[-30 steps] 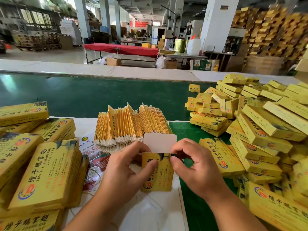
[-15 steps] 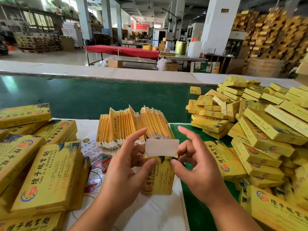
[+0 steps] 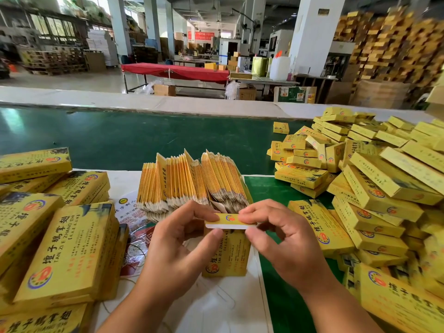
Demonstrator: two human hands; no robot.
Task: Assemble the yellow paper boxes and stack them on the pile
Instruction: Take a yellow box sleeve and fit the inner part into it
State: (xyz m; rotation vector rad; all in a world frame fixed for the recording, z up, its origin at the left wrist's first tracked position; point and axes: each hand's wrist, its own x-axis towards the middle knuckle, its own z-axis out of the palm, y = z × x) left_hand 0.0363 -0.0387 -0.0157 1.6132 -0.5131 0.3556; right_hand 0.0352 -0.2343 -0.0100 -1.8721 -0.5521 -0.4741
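Note:
A yellow paper box stands upright on its end in front of me, its top flap folded over. My left hand pinches the flap's left end between thumb and fingers. My right hand pinches the right end the same way. Behind the box a fanned bundle of flat, unfolded box blanks stands on edge. To the right lies the large pile of assembled yellow boxes.
Larger yellow boxes are stacked at the left on a white sheet. A green conveyor belt runs across behind the blanks. Printed leaflets lie under the stacks. Beyond is a factory hall with a red-covered table.
The white top flap, which stood up open a second ago, has been folded down over the box's end. Both hands rose to the top edge and now pinch it.

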